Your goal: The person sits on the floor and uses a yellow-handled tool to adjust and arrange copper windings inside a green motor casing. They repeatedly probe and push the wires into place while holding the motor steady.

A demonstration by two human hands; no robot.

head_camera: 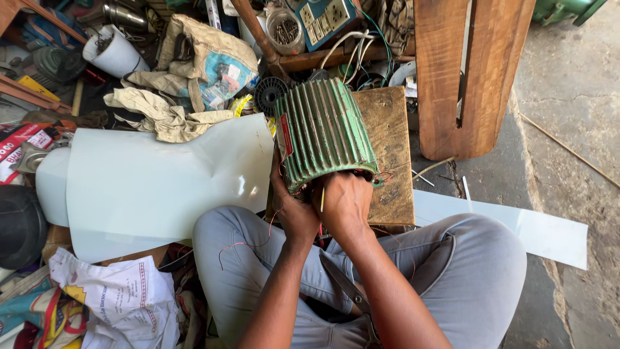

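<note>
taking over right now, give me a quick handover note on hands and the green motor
Left hand: grips the near left rim of the green motor housing.
Right hand: pressed at the housing's open near end, where thin wires stick out.
Housing lies on its side on the wooden block, open end towards the person.
Scissors rest on the lap.
White sheet lies to the left.
Progress inside the housing is hidden by the hands.

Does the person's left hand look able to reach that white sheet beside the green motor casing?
Probably yes. The left hand grips the green ribbed casing, and the white sheet lies right beside it with nothing between; the hand would have to let go first.
</note>
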